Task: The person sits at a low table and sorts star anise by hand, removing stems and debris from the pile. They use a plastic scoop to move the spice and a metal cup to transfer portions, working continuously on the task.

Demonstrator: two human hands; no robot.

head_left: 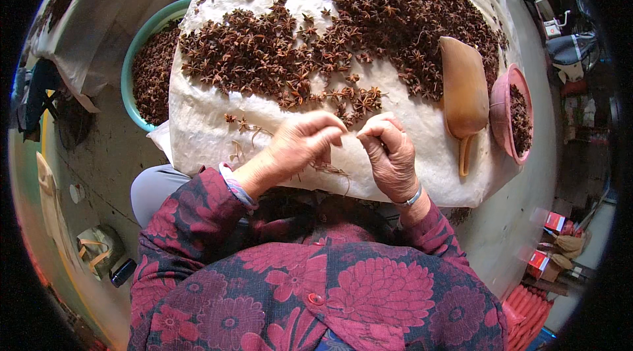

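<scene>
Brown star anise (247,54) lies in loose heaps across a white cloth (217,110). At the near side of the heaps, my left hand (297,143) and my right hand (392,156) face each other, fingertips almost meeting. The left fingers are curled together, slightly blurred. On the right, thumb and forefinger are pinched. Whatever either hand grips is too small or hidden to make out. Thin stalks (330,170) lie on the cloth beneath my left hand. A few stray star anise pods (241,123) rest to its left.
A tan plastic scoop (463,90) lies on the cloth at the right, handle toward me. Beside it a pink bowl (498,110) holds dark pieces. At the left stands a green basin (132,54) filled with brown material. Red-and-white boxes (537,262) sit at the lower right.
</scene>
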